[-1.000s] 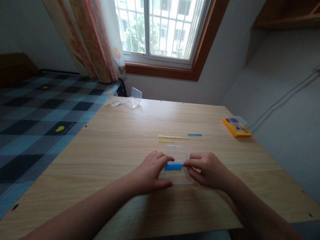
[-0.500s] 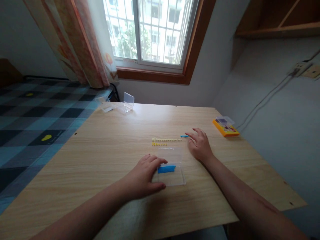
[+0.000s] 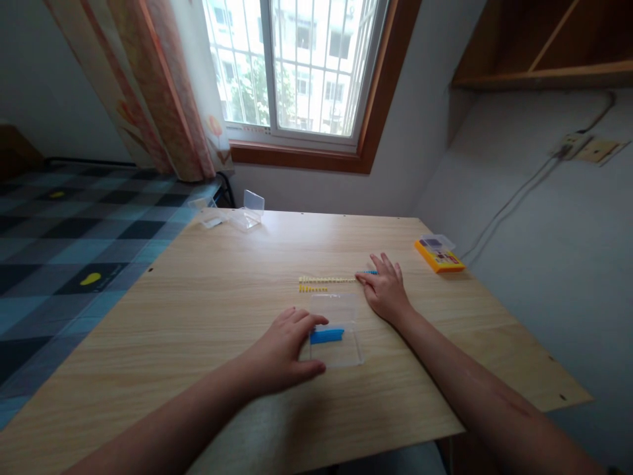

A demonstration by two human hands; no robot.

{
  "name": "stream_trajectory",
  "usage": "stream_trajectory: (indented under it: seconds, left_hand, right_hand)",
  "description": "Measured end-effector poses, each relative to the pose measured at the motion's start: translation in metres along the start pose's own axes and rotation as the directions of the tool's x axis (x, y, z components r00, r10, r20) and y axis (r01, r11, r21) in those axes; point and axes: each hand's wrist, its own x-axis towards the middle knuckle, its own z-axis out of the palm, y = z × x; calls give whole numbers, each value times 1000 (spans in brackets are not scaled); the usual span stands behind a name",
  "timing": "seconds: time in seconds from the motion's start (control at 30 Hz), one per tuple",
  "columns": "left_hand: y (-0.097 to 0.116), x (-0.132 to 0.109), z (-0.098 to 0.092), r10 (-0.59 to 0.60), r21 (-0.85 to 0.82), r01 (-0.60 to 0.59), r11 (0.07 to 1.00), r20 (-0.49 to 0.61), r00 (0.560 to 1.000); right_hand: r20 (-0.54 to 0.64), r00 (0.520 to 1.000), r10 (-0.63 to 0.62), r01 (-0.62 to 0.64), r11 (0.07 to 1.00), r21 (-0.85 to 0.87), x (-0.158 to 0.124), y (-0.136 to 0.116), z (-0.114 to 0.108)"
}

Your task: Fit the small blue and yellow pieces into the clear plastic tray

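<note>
While the light wood-grain table [image 3: 198,316] ran back toward the window [image 3: 316,72], checked bed [image 3: 64,231] lay along its L edge & white R wall [image 3: 554,251] stood past its R edge, w/ shelf [image 3: 539,74] above. Open clear box [image 3: 346,356] sat flat nr front-ctr; blue strips [image 3: 326,336] lay inside, at box's L side. L hand [image 3: 291,349]: thumb & index wide apart at box's L side. R hand [image 3: 386,290]: outer fingers spread over blue row [image 3: 370,272], 1 fingertip just beside row's L end; pinch on a pc. could not be told. Cream row [image 3: 326,280] & yellow row [image 3: 312,289] lay parallel just behind box. Clear cases [image 3: 246,220] occupied far-L corner; orange case [image 3: 428,258] sat nr R edge. Wood surface extended btwn L forearm & L edge, also btwn rows & back edge; R forearm crossed front edge
</note>
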Motion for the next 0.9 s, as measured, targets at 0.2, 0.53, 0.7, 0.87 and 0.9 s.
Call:
stream_trajectory:
  seconds: [0.2, 0.53, 0.7, 0.87, 0.9]
  left_hand:
    - [1, 0, -1, -17, -4, 17, 1000, 8, 1000]
    - [-2, 0, 2, -3, -3, 3, 1000, 5, 1000]
    - [-1, 1, 1, 2, -2, -2, 1000, 2, 1000]
    - [2, 1, 0, 18, -7, -18, 1000, -5, 1000]
    - [2, 1, 0, 19, -6, -19, 1000, -10, 1000]
  right_hand:
    - [-97, 995, 33, -30, 999, 37, -6, 7, -1]
    - [-92, 995, 44, -41, 999, 32, -5, 8, -8]
    - [-44, 991, -125, 132, 928, 348, -10, 16, -37]
    - [187, 873, -451, 233, 721, 652, -25, -4, -68]
    - [211, 845, -491, 242, 703, 669, -28, -12, -70]
